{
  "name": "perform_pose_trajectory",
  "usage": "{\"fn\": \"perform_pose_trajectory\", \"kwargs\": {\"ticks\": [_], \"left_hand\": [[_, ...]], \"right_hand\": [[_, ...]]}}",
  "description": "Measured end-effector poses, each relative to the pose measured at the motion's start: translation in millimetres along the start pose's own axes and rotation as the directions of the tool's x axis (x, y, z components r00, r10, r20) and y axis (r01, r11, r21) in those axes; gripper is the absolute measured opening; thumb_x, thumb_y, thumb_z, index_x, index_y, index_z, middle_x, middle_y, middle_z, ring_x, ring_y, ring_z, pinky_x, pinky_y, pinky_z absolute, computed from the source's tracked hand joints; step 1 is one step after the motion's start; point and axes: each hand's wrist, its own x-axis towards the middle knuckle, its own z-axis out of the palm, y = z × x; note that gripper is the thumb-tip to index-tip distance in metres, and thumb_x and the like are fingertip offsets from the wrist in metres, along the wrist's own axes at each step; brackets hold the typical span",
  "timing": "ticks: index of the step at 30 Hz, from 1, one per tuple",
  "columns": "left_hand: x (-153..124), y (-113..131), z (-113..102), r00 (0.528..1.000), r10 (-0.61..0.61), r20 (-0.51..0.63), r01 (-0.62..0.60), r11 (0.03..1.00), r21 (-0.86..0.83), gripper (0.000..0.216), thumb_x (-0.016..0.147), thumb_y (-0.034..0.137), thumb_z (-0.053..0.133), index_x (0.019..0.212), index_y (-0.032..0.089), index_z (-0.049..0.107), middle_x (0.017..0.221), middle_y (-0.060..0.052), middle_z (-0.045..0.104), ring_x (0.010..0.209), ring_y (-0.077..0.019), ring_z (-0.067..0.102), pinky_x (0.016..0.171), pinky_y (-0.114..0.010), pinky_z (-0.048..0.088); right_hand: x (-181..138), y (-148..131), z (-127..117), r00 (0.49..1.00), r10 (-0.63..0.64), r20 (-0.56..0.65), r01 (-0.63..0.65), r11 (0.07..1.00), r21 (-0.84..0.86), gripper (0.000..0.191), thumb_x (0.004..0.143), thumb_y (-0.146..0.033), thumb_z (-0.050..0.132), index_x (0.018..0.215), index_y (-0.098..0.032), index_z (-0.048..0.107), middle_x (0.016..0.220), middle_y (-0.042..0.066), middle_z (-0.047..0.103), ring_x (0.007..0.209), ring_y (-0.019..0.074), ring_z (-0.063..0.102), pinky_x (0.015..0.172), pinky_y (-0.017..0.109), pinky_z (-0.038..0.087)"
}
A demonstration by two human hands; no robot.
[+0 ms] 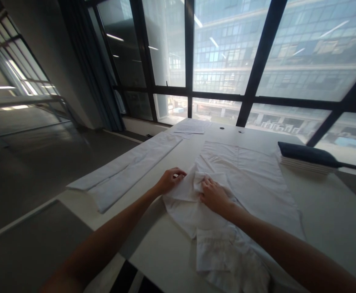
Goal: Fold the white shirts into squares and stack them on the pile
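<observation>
A white shirt [254,175] is spread across the white table in front of me, wrinkled toward its near end. My left hand [170,181] is at the shirt's left edge, thumb and forefinger curled together on the cloth. On a folded-over piece, which looks like a sleeve end, my right hand [213,196] presses down with bent fingers gripping the fabric. Nearer to me lies another white flap like a cuff [213,250], beside bunched cloth at the table's near side. My right forearm covers part of the shirt.
Long folded white cloth [129,167] lies along the table's left edge. Paper sheets [192,127] and a small dark disc [222,128] are at the far end. At right, a dark folded cloth [307,154] tops a white stack [306,165]. Tall windows stand behind.
</observation>
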Motion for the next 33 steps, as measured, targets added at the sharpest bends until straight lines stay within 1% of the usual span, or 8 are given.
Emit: {"fn": "perform_pose_trajectory", "kwargs": {"ticks": [5, 9, 11, 14, 19, 25, 29, 33], "left_hand": [[2, -7, -2, 0.998, -0.059, 0.02, 0.061, 0.989, -0.134, 0.034, 0.086, 0.036, 0.061, 0.109, 0.015, 0.075, 0.099, -0.009, 0.078, 0.088, -0.0216, 0.071, 0.078, -0.032, 0.056], [3, -9, -3, 0.995, -0.097, 0.021, 0.099, 0.942, -0.321, 0.038, 0.084, 0.041, 0.068, 0.108, 0.013, 0.075, 0.098, -0.012, 0.077, 0.083, -0.0217, 0.071, 0.074, -0.035, 0.058], [2, -8, -2, 0.994, -0.104, 0.025, 0.105, 0.906, -0.411, 0.039, 0.081, 0.042, 0.072, 0.106, 0.013, 0.076, 0.098, -0.013, 0.077, 0.084, -0.0223, 0.071, 0.075, -0.037, 0.059], [1, -7, 2, 0.994, -0.1, 0.034, 0.104, 0.865, -0.491, 0.039, 0.079, 0.043, 0.076, 0.105, 0.013, 0.076, 0.097, -0.013, 0.077, 0.086, -0.0228, 0.071, 0.079, -0.04, 0.06], [-2, -5, 11, 0.998, -0.047, 0.036, 0.059, 0.854, -0.517, 0.037, 0.082, 0.042, 0.076, 0.106, 0.013, 0.075, 0.095, -0.011, 0.077, 0.085, -0.0211, 0.071, 0.081, -0.038, 0.06], [-4, -3, 14, 0.995, 0.098, -0.002, -0.095, 0.961, -0.26, 0.025, 0.089, 0.034, 0.067, 0.105, 0.016, 0.075, 0.101, -0.01, 0.076, 0.095, -0.0223, 0.072, 0.085, -0.036, 0.059], [-5, -6, 14, 0.972, 0.228, 0.053, -0.228, 0.974, -0.008, 0.024, 0.092, 0.024, 0.06, 0.109, 0.02, 0.076, 0.114, -0.009, 0.075, 0.109, -0.0228, 0.068, 0.101, -0.039, 0.052], [-3, -19, 18, 0.978, 0.206, 0.042, -0.21, 0.962, 0.175, 0.036, 0.089, 0.019, 0.056, 0.122, 0.02, 0.072, 0.125, -0.009, 0.071, 0.119, -0.0243, 0.063, 0.108, -0.042, 0.047]], "right_hand": [[5, 6, 0, 0.993, 0.122, -0.007, -0.121, 0.992, 0.016, 0.029, 0.094, -0.007, 0.042, 0.101, -0.014, 0.069, 0.098, 0.018, 0.074, 0.092, 0.028, 0.07, 0.082, 0.038, 0.051], [19, 40, -29, 0.927, 0.301, -0.222, -0.254, 0.942, 0.218, 0.025, 0.095, -0.017, 0.045, 0.081, -0.019, 0.066, 0.076, 0.009, 0.07, 0.071, 0.0213, 0.063, 0.068, 0.03, 0.044], [29, 67, -55, 0.847, 0.363, -0.388, -0.222, 0.905, 0.363, 0.023, 0.091, -0.021, 0.048, 0.072, -0.019, 0.061, 0.065, 0.003, 0.063, 0.063, 0.0171, 0.054, 0.062, 0.027, 0.04], [43, 109, -94, 0.636, 0.542, -0.549, -0.135, 0.779, 0.612, 0.017, 0.086, -0.023, 0.053, 0.073, -0.017, 0.061, 0.061, -0.001, 0.055, 0.059, 0.0138, 0.047, 0.055, 0.025, 0.038], [60, 157, -137, 0.406, 0.799, -0.443, 0.074, 0.454, 0.888, 0.012, 0.082, -0.017, 0.052, 0.086, -0.015, 0.063, 0.067, -0.004, 0.055, 0.056, 0.0104, 0.05, 0.051, 0.022, 0.045], [74, 186, -157, 0.302, 0.872, -0.386, 0.155, 0.354, 0.922, 0.015, 0.08, -0.009, 0.054, 0.089, -0.014, 0.064, 0.069, -0.003, 0.057, 0.055, 0.0091, 0.054, 0.05, 0.022, 0.049], [81, 196, -154, 0.291, 0.875, -0.388, 0.131, 0.365, 0.922, 0.014, 0.084, -0.01, 0.052, 0.089, -0.013, 0.064, 0.068, -0.002, 0.058, 0.056, 0.01, 0.057, 0.049, 0.022, 0.05], [83, 199, -145, 0.293, 0.9, -0.323, 0.101, 0.307, 0.946, 0.01, 0.078, -0.007, 0.061, 0.08, -0.016, 0.064, 0.066, -0.002, 0.058, 0.053, 0.0111, 0.057, 0.044, 0.021, 0.051]]}}
